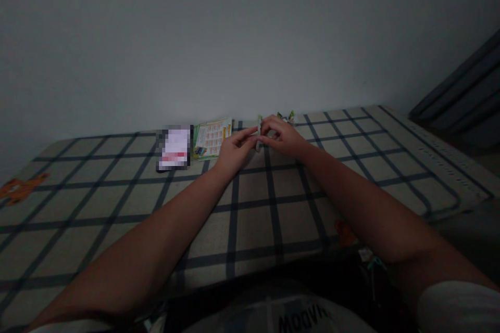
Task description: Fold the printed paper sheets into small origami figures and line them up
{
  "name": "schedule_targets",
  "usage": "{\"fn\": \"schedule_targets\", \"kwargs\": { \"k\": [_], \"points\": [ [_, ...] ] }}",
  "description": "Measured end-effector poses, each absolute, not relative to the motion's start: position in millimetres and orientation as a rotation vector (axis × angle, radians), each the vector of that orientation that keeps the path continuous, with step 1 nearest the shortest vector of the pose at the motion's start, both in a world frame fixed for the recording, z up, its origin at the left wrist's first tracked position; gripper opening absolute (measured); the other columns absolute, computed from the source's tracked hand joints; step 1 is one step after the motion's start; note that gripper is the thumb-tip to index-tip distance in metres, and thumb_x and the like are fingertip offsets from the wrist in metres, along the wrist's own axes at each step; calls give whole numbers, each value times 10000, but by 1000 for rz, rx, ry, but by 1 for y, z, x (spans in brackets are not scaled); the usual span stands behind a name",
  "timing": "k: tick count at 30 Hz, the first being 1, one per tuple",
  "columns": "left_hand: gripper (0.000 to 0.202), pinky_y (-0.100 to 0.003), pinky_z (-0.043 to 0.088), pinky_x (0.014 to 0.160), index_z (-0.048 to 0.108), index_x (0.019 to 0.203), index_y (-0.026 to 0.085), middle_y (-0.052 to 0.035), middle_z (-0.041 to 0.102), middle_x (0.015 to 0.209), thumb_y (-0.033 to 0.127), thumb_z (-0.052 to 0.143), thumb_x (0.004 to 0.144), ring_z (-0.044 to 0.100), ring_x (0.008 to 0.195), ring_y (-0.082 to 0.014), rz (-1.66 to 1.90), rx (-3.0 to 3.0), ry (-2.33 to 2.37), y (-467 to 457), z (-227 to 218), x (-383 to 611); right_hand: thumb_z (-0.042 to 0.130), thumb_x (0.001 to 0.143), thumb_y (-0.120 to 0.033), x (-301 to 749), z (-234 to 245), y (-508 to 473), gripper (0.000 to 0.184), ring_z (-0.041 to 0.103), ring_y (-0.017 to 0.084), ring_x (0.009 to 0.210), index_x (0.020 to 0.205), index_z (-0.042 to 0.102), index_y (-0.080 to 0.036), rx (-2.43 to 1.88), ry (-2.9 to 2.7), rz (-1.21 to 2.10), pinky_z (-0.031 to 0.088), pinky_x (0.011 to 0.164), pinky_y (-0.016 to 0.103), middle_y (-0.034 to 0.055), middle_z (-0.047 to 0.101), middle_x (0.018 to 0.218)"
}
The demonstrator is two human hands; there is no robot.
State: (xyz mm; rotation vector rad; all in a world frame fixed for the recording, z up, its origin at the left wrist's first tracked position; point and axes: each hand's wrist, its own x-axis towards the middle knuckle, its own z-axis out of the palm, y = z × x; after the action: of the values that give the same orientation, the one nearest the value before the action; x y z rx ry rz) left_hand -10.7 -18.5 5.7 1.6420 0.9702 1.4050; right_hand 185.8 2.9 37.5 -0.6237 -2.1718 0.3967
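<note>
The thin piece (258, 134) sits edge-on between my right hand (282, 137), pinching it, and left hand (233, 152), touching, grip unclear.

1. Shows a flat, smooth, matt finish across the pale wall (250, 36).
2. Shows matt cloth in the checked cover (253, 187), with flat printing at the orange figure (21, 189).
3. Shows thin, smooth, printed paper in the colourful sheet (213, 137).
4. Shows a crumpled, uneven surface in the green-and-white scrap (291, 116).
5. Shows soft matt cloth in the white sleeve (455, 304).
6. Could be plastic or card in the small held piece (259, 126), too dim and small to tell gloss from matt.
</note>
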Motion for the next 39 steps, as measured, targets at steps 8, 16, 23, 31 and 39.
{"fn": "schedule_targets", "kwargs": {
  "k": [8, 16, 23, 31, 39],
  "points": [
    [330, -487, 455, 1118, 727, 1226, 279, -99, 620, 1413, 337, 662, 907, 582, 1301, -243, 1452, 2102, 935, -19, 9, -12, 534, 970, -480, 187, 31, 10, 284, 541, 222, 1001, 879, 554, -212, -626, -2169, 350, 449, 863, 364, 83, 589, 1010],
    [298, -465, 486, 1091, 751, 1181, 243, -118, 649, 1376, 318, 690, 899, 627, 1244, -240, 1463, 2128, 1004, -24, 13, -10, 436, 1019, -428, 185, 30, 12, 289, 536, 214, 957, 858, 547, -214, -585, -2216, 272, 430, 900, 381, 74, 585, 962],
    [306, -485, 448, 1130, 743, 1198, 262, -86, 676, 1356, 309, 672, 904, 618, 1266, -240, 1458, 2106, 966, -20, 12, -12, 413, 1022, -414, 184, 30, 11, 288, 545, 228, 1017, 879, 561, -213, -591, -2218, 270, 434, 936, 406, 95, 608, 1015],
    [534, -407, 516, 1016, 622, 1382, 238, -121, 634, 1395, 196, 645, 850, 641, 1185, -237, 1441, 2081, 1026, -21, 9, -11, 535, 936, -310, 184, 30, 9, 180, 574, 230, 1044, 804, 591, -200, -617, -2225, 236, 458, 935, 398, 106, 619, 1072],
    [650, -314, 541, 737, 607, 1385, 242, -69, 727, 1048, 135, 683, 748, 640, 708, -146, 1325, 1868, 989, -17, 0, -10, 586, 864, -215, 181, 28, 6, 114, 601, 220, 1032, 751, 584, -200, -528, -2233, 222, 474, 938, 395, 94, 631, 1043]
  ]
}}
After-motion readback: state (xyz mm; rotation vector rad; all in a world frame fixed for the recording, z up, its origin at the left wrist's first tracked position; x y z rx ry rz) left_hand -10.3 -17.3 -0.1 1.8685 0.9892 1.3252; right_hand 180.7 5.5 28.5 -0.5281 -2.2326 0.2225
